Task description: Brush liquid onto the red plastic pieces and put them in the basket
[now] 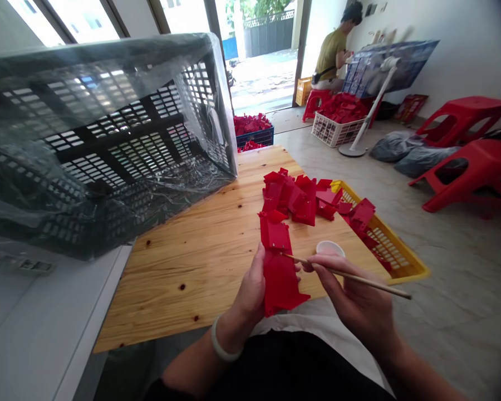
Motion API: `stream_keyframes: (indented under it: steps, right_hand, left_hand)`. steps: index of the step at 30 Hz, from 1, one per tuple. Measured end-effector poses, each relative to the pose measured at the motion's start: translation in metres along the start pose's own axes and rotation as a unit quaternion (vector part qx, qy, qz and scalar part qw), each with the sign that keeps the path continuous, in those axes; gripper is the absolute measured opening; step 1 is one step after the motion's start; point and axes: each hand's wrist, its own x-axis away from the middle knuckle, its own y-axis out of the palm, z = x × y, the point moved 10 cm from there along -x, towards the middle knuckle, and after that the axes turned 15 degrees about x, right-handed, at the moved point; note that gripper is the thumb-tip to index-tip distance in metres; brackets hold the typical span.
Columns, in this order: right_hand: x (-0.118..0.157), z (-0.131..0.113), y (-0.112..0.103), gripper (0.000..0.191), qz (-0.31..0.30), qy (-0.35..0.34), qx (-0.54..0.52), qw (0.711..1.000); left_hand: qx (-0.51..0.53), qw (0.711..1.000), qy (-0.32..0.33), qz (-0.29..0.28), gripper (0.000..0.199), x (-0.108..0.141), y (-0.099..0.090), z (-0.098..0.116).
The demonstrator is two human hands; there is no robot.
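My left hand [250, 287] is closed around the edge of a red plastic part [279, 278], held upright over the near edge of the wooden table. My right hand [354, 295] pinches a thin wooden stick [371, 283], slanting down to the left. The stick's tip meets the red part near its middle, by a small raised edge; whether the tip has bristles is too small to tell. Just beyond my right fingers stands a small white dish [330, 248], partly hidden. A heap of similar red plastic parts [303, 197] lies on the table beyond my hands.
A large plastic-wrapped dark crate [142, 150] stands on the left. The wooden table [183, 250] extends between. A yellow basket [404, 262] with red parts adjoins its right edge. Further off are a white crate [329, 131], red stools [463, 161] and a person [334, 50] working.
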Motion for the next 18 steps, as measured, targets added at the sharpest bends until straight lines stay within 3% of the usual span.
stream_keyframes:
  steps: [12, 18]
  right_hand:
    - [-0.0006, -0.0031, 0.0019, 0.024, -0.015, -0.022, 0.028, 0.999]
    - [-0.0073, -0.0072, -0.0019, 0.025, 0.019, -0.024, 0.003, 1.0]
  left_hand:
    - [0.016, 0.999, -0.039, -0.005, 0.071, -0.007, -0.0068, -0.0053]
    - [0.018, 0.997, -0.03, 0.07, 0.05, -0.0001, -0.0085, 0.0009]
